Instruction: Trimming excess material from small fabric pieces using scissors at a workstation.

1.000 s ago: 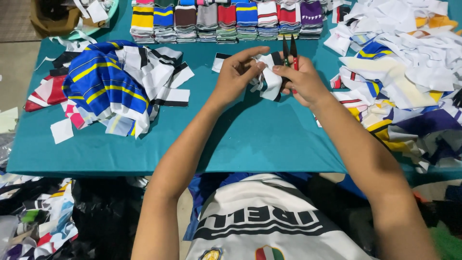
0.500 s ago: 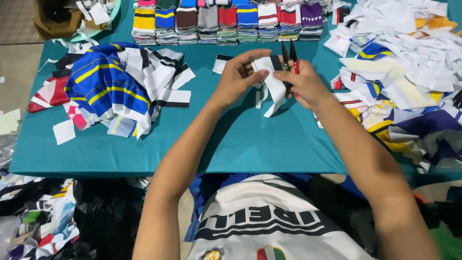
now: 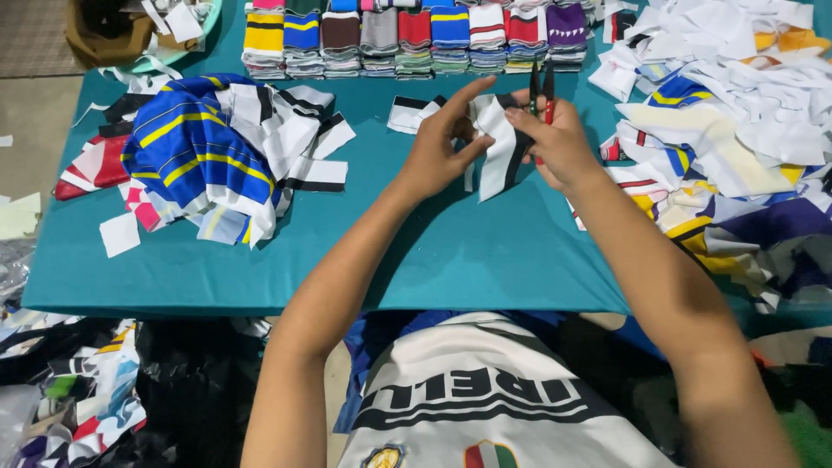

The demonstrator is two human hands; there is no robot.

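A teal table (image 3: 451, 260) fills most of the view, its bare middle ringed by cloth. To the right a broad heap of white and coloured fabric scraps (image 3: 737, 113) spreads along the edge, some pieces hanging over the side. On the left lies a smaller pile of blue-and-yellow striped fabric (image 3: 195, 156) mixed with black-and-white pieces, and a few loose scraps sit beside it. Along the far edge stands a row of folded striped stacks (image 3: 416, 39) in yellow, blue, brown, grey, red and purple, set side by side. Below the near edge, a white garment with black lettering (image 3: 485, 407) lies across the person's lap. Both forearms reach over the middle of the table. The left hand (image 3: 438, 152) pinches the upper edge of a small white-and-black strip of cloth (image 3: 498, 147), index finger stretched out above it. The right hand (image 3: 559, 143) closes on the strip's other side and also clasps a pair of red-handled scissors (image 3: 542, 91), the dark blades pointing away from the person. The strip hangs between the two hands, raised above the table's centre, just in front of a small black-and-white piece (image 3: 412, 113) lying flat.
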